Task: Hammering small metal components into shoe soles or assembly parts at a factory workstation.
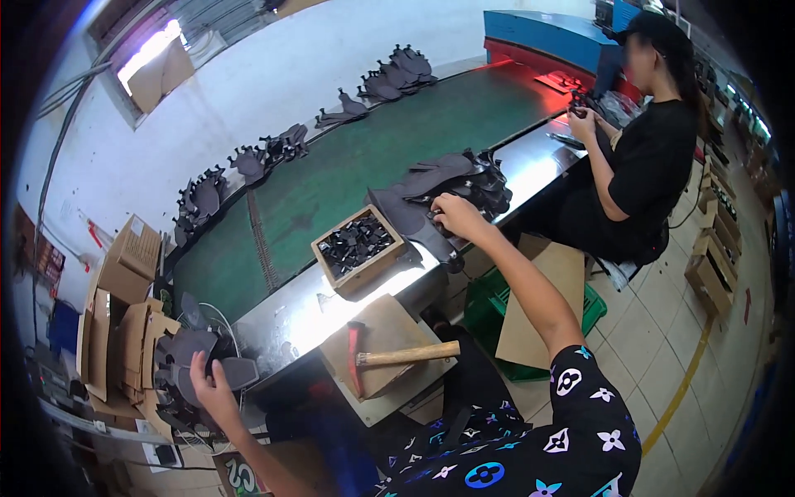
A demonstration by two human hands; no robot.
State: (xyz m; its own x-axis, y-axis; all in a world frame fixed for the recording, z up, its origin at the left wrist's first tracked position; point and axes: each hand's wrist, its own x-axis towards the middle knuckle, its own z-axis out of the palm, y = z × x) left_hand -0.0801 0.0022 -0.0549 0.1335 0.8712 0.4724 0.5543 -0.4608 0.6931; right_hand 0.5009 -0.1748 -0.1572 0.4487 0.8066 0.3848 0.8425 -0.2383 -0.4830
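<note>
My right hand (457, 217) reaches to a heap of dark grey, sole-shaped pieces (435, 176) with black fittings, at the near edge of the belt. Its fingers are closed on the end of one piece. To the left, my left hand (217, 393) is open, fingers apart and holding nothing. It is beside a second stack of dark grey sole-shaped pieces (195, 346). Between the hands, a wooden box (374, 267) contains many small black parts (358, 244). A hammer (406, 355) with a red head and wooden handle lies on a brown block (402, 319) before me.
A green conveyor belt (331, 190) runs across, with clusters of grey pieces (397, 76) along its far side. At right, a co-worker (654, 157) handles a dark item. Cardboard boxes (128, 257) stand left. A green crate (480, 319) sits below my right arm.
</note>
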